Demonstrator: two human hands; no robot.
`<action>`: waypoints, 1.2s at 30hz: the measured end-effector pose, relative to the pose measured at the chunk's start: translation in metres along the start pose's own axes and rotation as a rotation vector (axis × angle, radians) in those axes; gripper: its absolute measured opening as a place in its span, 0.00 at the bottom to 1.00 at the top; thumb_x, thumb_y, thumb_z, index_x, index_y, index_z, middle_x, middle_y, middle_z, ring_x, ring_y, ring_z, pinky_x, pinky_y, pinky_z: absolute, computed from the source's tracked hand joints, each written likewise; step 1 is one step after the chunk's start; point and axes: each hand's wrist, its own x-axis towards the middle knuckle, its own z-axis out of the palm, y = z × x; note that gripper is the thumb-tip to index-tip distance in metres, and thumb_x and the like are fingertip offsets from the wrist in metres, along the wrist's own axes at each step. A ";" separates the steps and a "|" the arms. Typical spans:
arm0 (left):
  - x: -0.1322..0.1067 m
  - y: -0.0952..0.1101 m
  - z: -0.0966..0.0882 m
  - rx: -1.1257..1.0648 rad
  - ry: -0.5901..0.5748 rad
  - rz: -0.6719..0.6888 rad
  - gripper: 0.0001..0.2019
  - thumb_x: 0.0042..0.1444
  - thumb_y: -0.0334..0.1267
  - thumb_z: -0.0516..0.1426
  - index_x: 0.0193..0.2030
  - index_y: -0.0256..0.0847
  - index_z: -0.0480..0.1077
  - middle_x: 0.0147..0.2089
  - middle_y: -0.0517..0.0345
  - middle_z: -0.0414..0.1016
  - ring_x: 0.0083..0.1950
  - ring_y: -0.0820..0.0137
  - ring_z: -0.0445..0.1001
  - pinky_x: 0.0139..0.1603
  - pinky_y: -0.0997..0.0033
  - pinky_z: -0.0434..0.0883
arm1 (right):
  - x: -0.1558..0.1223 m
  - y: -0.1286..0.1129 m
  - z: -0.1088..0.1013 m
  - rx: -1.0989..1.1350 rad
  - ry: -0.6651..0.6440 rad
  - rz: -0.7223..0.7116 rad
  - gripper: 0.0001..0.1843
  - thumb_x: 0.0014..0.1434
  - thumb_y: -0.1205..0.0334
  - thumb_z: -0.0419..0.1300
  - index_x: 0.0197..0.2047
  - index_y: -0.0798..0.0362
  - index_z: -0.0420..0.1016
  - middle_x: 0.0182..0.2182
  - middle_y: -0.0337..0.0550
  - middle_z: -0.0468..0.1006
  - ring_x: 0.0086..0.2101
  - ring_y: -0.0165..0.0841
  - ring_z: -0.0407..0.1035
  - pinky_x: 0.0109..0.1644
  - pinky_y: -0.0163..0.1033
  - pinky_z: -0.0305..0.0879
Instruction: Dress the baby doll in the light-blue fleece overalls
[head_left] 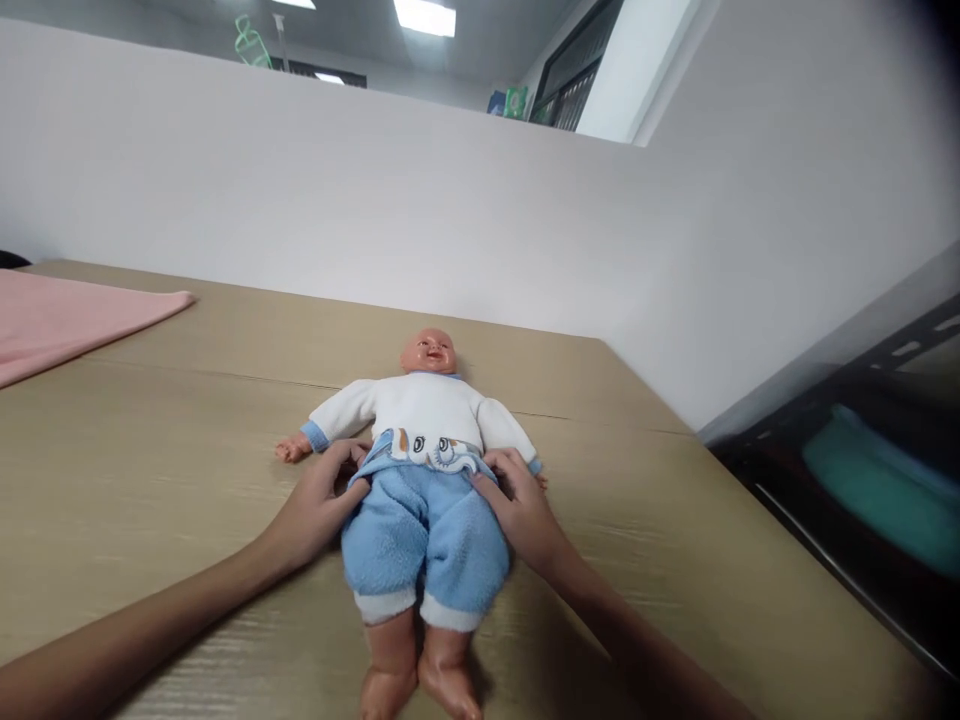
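Observation:
A baby doll (422, 455) lies on its back on the wooden table (150, 480), head pointing away from me and bare feet toward me. It wears a white long-sleeved top (420, 405) and fluffy blue trousers (424, 535) with white cuffs. My left hand (319, 510) grips the waistband of the trousers at the doll's left-hand side, fingers curled around the fabric. On the opposite side, my right hand (521, 510) pinches the same waistband. Both hands sit at the doll's hips.
A pink cloth (67, 320) lies flat at the far left of the table. A white partition wall (450, 220) runs behind the table. To the right, past the table's edge, a dark shelf (862, 480) holds something teal.

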 end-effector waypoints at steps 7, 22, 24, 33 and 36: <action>0.009 -0.007 0.008 -0.213 0.196 -0.204 0.24 0.63 0.64 0.63 0.51 0.46 0.69 0.42 0.58 0.78 0.44 0.58 0.77 0.49 0.60 0.74 | -0.011 0.013 0.007 0.393 -0.153 0.223 0.24 0.67 0.31 0.65 0.44 0.42 0.71 0.36 0.40 0.73 0.38 0.43 0.70 0.46 0.46 0.72; 0.041 0.019 -0.026 0.059 -0.077 0.134 0.18 0.66 0.56 0.67 0.53 0.46 0.79 0.61 0.49 0.81 0.66 0.51 0.76 0.72 0.53 0.70 | 0.017 -0.043 -0.022 -0.108 -0.147 -0.244 0.09 0.66 0.50 0.69 0.40 0.46 0.81 0.40 0.42 0.83 0.43 0.44 0.75 0.55 0.48 0.71; 0.050 0.024 -0.027 0.033 -0.114 0.091 0.20 0.67 0.58 0.66 0.55 0.47 0.79 0.59 0.50 0.82 0.62 0.53 0.77 0.69 0.54 0.73 | 0.034 -0.051 -0.019 -0.076 -0.251 -0.260 0.10 0.66 0.50 0.70 0.43 0.47 0.83 0.41 0.43 0.85 0.44 0.44 0.76 0.55 0.48 0.72; 0.051 0.010 -0.028 -0.074 -0.190 -0.153 0.21 0.66 0.61 0.65 0.50 0.46 0.85 0.58 0.47 0.86 0.65 0.45 0.79 0.71 0.46 0.73 | 0.063 0.001 -0.002 0.051 -0.107 -0.010 0.29 0.64 0.28 0.68 0.38 0.48 0.82 0.40 0.46 0.85 0.46 0.50 0.78 0.60 0.56 0.75; 0.039 -0.001 -0.025 -0.025 -0.127 -0.134 0.17 0.63 0.56 0.64 0.51 0.51 0.84 0.61 0.49 0.87 0.73 0.42 0.75 0.77 0.43 0.69 | 0.037 0.022 -0.003 0.066 -0.041 0.015 0.30 0.67 0.27 0.66 0.41 0.48 0.81 0.41 0.47 0.85 0.47 0.50 0.78 0.59 0.55 0.76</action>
